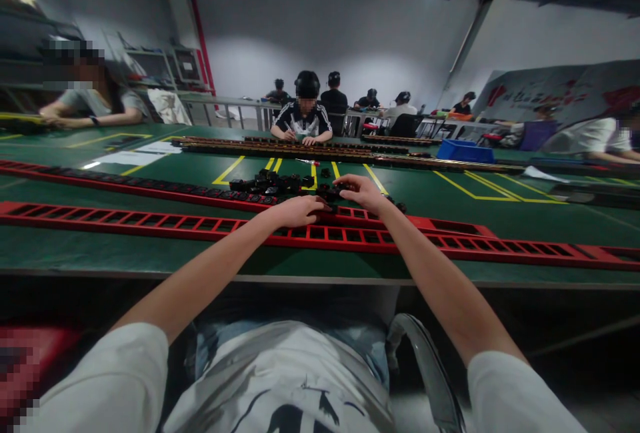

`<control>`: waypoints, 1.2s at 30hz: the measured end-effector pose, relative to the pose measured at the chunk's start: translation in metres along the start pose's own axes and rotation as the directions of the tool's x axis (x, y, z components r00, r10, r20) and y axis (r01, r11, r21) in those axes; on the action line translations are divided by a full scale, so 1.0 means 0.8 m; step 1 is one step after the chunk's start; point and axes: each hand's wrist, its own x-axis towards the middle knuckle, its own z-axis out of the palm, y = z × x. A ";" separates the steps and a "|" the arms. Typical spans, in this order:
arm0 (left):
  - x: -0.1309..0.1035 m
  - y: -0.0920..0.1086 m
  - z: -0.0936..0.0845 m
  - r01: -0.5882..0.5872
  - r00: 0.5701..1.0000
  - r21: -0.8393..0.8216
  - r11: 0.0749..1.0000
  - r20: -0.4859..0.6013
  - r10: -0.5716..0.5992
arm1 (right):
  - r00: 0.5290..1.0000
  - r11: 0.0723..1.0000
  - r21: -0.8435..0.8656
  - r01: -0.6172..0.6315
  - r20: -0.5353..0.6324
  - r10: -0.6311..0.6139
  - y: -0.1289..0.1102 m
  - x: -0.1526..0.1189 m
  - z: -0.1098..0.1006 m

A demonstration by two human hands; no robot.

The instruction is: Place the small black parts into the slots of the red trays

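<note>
My left hand (pixel 301 212) lies over the rear red slotted rail (pixel 357 212), its fingers closed at a small dark block by the slots. Just right of it, my right hand (pixel 364 193) is bent, thumb and fingers closed around a small black block (pixel 327 191) above the same rail. The fingertips partly hide both pieces. Left of my hands, black blocks (pixel 220 194) sit in a row along that rail. Behind it lies a loose pile of similar black blocks (pixel 273 181). A second red slotted rail (pixel 165 220) runs closer to me, beneath my forearms.
Yellow tape lines mark the green table (pixel 415 183). Behind the pile lie a red-handled tool (pixel 313 162) and long dark rails (pixel 280 148). A blue bin (pixel 465 151) stands back right, white papers (pixel 133 155) lie left. A person (pixel 303 116) works opposite; others sit around.
</note>
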 end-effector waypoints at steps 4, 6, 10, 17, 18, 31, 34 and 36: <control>0.000 -0.003 0.005 0.015 0.999 -0.029 0.999 -0.049 -0.016 | 0.994 0.999 -0.034 -0.024 0.110 0.028 0.000 -0.004 0.005; 0.000 -0.006 0.007 0.013 0.997 -0.052 0.999 -0.078 -0.017 | 0.989 0.999 -0.047 -0.015 0.147 0.022 0.000 -0.006 0.008; -0.001 -0.014 0.006 0.027 0.989 -0.078 0.997 -0.141 -0.038 | 0.986 0.992 -0.124 0.027 0.169 -0.005 -0.001 -0.006 0.009; 0.001 -0.023 0.006 0.114 0.982 -0.002 0.993 -0.148 -0.113 | 0.992 0.968 -0.242 0.072 0.115 -0.045 0.003 -0.003 0.011; 0.001 -0.023 0.007 0.119 0.981 -0.006 0.993 -0.151 -0.118 | 0.993 0.965 -0.253 0.076 0.109 -0.049 0.003 -0.003 0.011; -0.001 -0.017 0.004 0.107 0.915 -0.245 0.964 -0.355 -0.192 | 0.991 0.999 -0.037 0.017 0.133 -0.012 0.001 -0.005 0.021; -0.001 -0.017 0.004 0.105 0.905 -0.276 0.955 -0.373 -0.207 | 0.987 1.000 -0.014 0.007 0.160 -0.005 0.002 -0.006 0.024; -0.001 -0.016 0.003 0.070 0.910 -0.320 0.945 -0.369 -0.192 | 0.989 0.999 -0.031 0.015 0.149 -0.010 0.002 -0.005 0.025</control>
